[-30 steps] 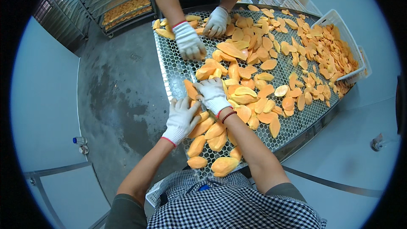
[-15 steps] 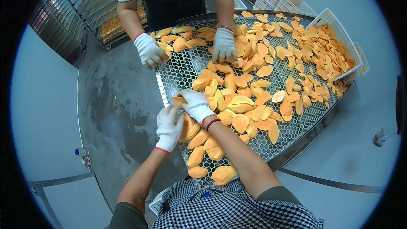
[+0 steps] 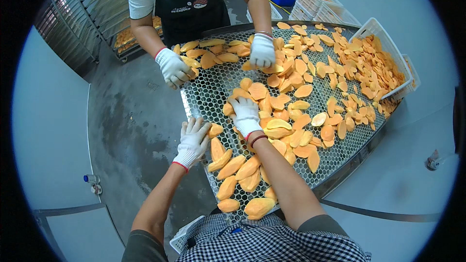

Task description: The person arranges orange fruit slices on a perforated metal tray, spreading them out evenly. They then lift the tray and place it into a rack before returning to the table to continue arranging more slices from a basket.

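Honeycomb-mesh tabletop (image 3: 206, 87) is being used as flat support, orange-fleshed slices (image 3: 215, 130) being touched by wide-spread left hand (image 3: 192, 139) and covered by curled right hand (image 3: 245, 115), grip unclear.

Slices (image 3: 304, 90) lie on mesh (image 3: 208, 97) left of a crate (image 3: 395, 49).

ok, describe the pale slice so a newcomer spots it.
On the mesh table, look right of the camera wearer's right hand, past the orange slices. The pale slice is an oval whose whitish face stands out from its orange neighbours.
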Available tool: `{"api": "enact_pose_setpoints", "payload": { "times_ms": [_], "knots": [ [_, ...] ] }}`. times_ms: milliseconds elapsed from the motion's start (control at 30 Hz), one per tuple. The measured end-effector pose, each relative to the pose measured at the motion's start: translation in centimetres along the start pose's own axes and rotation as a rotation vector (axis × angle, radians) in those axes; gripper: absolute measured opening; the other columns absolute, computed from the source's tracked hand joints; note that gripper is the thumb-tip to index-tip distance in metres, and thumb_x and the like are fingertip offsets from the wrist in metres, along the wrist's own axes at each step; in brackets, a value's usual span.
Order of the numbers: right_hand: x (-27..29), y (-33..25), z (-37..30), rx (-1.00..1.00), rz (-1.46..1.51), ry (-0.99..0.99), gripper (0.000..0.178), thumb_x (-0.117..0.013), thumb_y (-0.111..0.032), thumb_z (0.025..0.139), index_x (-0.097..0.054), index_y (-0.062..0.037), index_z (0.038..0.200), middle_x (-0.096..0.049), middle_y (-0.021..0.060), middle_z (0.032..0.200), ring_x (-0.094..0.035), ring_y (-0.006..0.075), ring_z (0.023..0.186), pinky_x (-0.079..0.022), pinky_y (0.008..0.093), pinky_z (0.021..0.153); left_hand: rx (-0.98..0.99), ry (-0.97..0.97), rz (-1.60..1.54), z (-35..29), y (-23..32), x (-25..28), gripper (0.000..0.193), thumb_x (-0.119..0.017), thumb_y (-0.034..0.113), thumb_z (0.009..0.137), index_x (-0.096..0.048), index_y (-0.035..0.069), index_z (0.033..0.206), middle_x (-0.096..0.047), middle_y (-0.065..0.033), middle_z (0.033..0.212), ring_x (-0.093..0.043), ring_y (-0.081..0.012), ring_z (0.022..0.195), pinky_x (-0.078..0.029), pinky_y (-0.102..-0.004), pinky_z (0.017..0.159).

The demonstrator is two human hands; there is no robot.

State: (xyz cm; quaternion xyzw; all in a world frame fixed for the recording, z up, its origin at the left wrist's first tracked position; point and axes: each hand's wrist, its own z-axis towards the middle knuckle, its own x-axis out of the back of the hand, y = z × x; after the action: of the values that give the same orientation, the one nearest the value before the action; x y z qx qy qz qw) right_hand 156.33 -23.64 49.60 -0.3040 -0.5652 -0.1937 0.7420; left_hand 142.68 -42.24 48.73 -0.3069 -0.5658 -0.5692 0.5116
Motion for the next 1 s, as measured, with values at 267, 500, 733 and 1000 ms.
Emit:
{"api": "enact_pose_setpoints", "payload": {
  "times_ms": [267, 500, 733, 1000],
  "knots": [
    [-2.7, -3.5, 1.7, 0.230, 0.476, -0.132, 0.034, -0.061, -0.017, 0.088, -0.064, -0.0141, 0.122, -0.065, 0.0130, 0.118, -0.061, 0.0336, 0.108, -0.051, 0.0430, 0.094, 0.124, 0.138, -0.072, 1.7, -0.8, -0.9, 0.059, -0.055, 0.021, 0.092, -0.040, 0.008, 0.147, -0.034, -0.0270, 0.151, -0.032, -0.0450, 0.140, -0.021, -0.0546, 0.117],
    [1.1, 1.0, 2.1, -0.155, 0.077, -0.058, 0.052, -0.077, -0.027, 0.077, -0.061, -0.0171, 0.126, -0.060, 0.0101, 0.124, -0.057, 0.0302, 0.116, -0.047, 0.0429, 0.096, -0.053, -0.060, 0.054, 3.1, -1.1, -0.4, 0.053, -0.053, 0.028, 0.093, -0.044, 0.010, 0.142, -0.039, -0.0234, 0.143, -0.032, -0.0426, 0.136, -0.016, -0.0634, 0.113],
    [-0.1, 1.2, 4.4, 0.086, -0.026, -0.051, 0.032, -0.072, -0.012, 0.078, -0.062, -0.0111, 0.109, -0.065, 0.0101, 0.109, -0.065, 0.0283, 0.101, -0.054, 0.0405, 0.084, 0.035, 0.242, -0.043, 1.8, -0.8, -3.2, 0.055, -0.048, 0.032, 0.096, -0.042, 0.006, 0.145, -0.038, -0.0258, 0.146, -0.031, -0.0444, 0.138, -0.012, -0.0613, 0.117],
    [-5.1, -3.0, 2.4, 0.279, 0.332, 0.079, 0.039, -0.063, -0.006, 0.080, -0.063, -0.0122, 0.119, -0.052, 0.0148, 0.139, -0.048, 0.0404, 0.128, -0.044, 0.0463, 0.105, 0.140, 0.433, -0.248, 1.7, -1.7, -4.8, 0.058, -0.044, 0.034, 0.096, -0.044, 0.001, 0.144, -0.039, -0.0300, 0.146, -0.037, -0.0527, 0.131, -0.021, -0.0578, 0.115]
  ]
}}
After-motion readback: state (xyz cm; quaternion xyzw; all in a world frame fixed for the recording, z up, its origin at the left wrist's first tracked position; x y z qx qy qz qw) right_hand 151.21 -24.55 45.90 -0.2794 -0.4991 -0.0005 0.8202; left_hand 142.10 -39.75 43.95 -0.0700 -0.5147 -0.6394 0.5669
